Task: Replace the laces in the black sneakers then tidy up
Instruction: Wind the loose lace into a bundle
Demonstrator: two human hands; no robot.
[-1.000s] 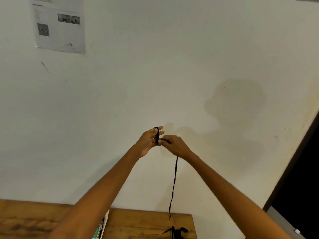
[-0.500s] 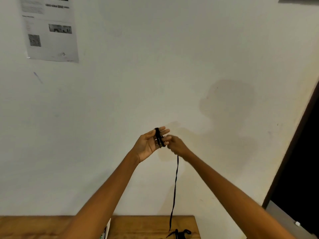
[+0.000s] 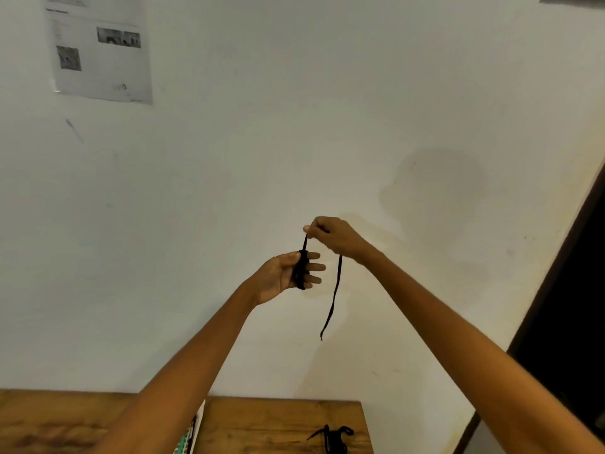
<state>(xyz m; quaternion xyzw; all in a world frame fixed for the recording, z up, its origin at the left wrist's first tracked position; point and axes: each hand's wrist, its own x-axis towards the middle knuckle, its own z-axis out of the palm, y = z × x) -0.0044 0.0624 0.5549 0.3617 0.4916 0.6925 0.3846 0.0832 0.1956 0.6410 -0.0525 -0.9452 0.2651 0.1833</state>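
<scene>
Both hands were raised in front of the wall, arms stretched out over the bench. Left hand (image 3: 281, 273): grip spread, fingers (image 3: 315, 267) straight and pointing right, w/ a black lace (image 3: 301, 269) wound in several turns round them; thumb lay along the top of the coil. Right hand (image 3: 337, 235), just above and a bit further out: grip pressed together, thumb and forefinger pinching the lace where it rose off the coil. From that pinch the free end dropped behind the right wrist and hung loose in the air, tip well above the bench and apart from it.

Near edge, bottom of view: wooden bench (image 3: 268, 424), w/ a second black lace bundle (image 3: 332, 437) lying near its right end. Thin striped thing (image 3: 191, 435) stood beside the left forearm; couldn't tell what it was.

Further back: plain white wall (image 3: 294, 126) w/ a printed sheet (image 3: 100, 49) stuck top left, text too blurred to read. Dark doorway (image 3: 576, 290) at the right edge.
</scene>
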